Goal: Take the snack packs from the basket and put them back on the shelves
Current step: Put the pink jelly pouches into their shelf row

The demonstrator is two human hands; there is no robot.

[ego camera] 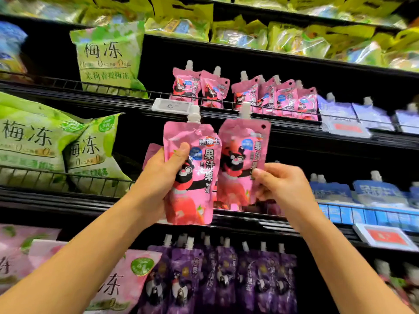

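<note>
Black tiered shop shelves (pixel 294 134) with wire front rails (pixel 68 177)

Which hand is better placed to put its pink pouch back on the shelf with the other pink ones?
Probably the right hand. Its pink pouch is held higher, its spout almost at the rail of the shelf with the matching pink pouches. The left hand holds its pouch lower.

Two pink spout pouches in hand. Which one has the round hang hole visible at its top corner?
The pink pouch pinched by the right hand: dark hole at its upper right corner. The pouch in the left hand shows no hole.
</note>
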